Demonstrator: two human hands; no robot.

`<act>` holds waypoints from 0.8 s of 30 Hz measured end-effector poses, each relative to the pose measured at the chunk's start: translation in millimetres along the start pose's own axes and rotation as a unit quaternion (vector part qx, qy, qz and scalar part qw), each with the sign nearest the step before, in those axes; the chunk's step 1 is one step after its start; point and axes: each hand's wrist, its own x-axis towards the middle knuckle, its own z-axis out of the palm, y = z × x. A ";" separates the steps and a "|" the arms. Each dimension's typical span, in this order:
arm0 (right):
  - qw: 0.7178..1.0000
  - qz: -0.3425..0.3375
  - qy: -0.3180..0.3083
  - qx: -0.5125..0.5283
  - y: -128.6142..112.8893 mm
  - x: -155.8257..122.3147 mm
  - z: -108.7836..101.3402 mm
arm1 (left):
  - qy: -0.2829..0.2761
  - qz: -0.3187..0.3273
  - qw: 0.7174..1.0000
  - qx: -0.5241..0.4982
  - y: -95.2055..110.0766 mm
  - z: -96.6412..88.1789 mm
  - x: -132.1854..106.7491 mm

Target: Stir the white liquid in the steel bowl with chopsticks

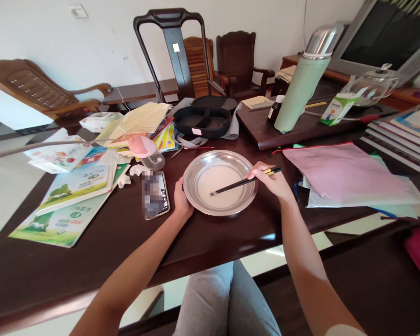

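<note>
A round metal bowl point(220, 209) stands on the dark table, with a whitish liquid point(210, 179) covering its bottom. Its left rim is gripped by my left hand point(182, 198), whose fingers are partly hidden behind the wall. My right hand point(271, 179), closed at the bowl's right rim, holds a pair of black chopsticks point(233, 185) with gold bands near the top. Their tips lie together in the liquid, left of the bowl's middle. Just left of my left hand a phone point(164, 193) rests on the table.
Booklets point(73, 205), crumpled tissue and a pink-lidded cup point(143, 147) lie to the left. Behind the bowl is an open black case point(203, 122). A tall green thermos point(301, 88), small dark bottle point(276, 108) and carton point(338, 108) stand back right. A pink zip pouch point(346, 170) lies right.
</note>
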 end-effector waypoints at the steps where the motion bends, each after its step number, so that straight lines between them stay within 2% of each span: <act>1: 1.000 -0.005 -0.002 -0.003 0.9 0.6 2.2 | -0.012 0.010 1.000 -0.004 0.2 1.0 -0.6; 4: 0.998 -0.015 0.055 -0.024 5.7 2.3 1.7 | -0.038 0.027 0.999 -0.009 0.7 3.5 -1.8; 7: 0.989 -0.017 0.141 -0.034 10.0 2.7 -6.9 | -0.032 0.026 0.999 -0.006 0.3 3.9 -1.4; 9: 0.985 -0.012 0.170 -0.029 10.5 2.0 -11.8 | -0.021 0.023 1.000 -0.005 -0.3 3.0 -0.7; 11: 0.988 -0.003 0.154 -0.020 8.5 1.1 -12.4 | -0.007 0.014 1.000 -0.004 -0.9 1.5 -0.1; 15: 0.999 0.004 0.037 -0.010 2.4 0.3 -1.3 | 0.010 -0.007 1.000 0.004 -0.8 -1.0 0.1; 17: 1.000 -0.005 0.017 -0.013 1.8 0.7 4.2 | 0.014 -0.014 1.000 0.007 -0.3 -1.3 -0.2; 20: 0.996 -0.019 0.075 -0.040 5.8 2.1 3.3 | 0.020 -0.021 1.000 0.012 0.2 -0.4 -1.1; 24: 0.982 -0.020 0.181 -0.056 14.3 3.1 -10.6 | 0.019 -0.026 0.999 0.013 0.4 0.6 -1.8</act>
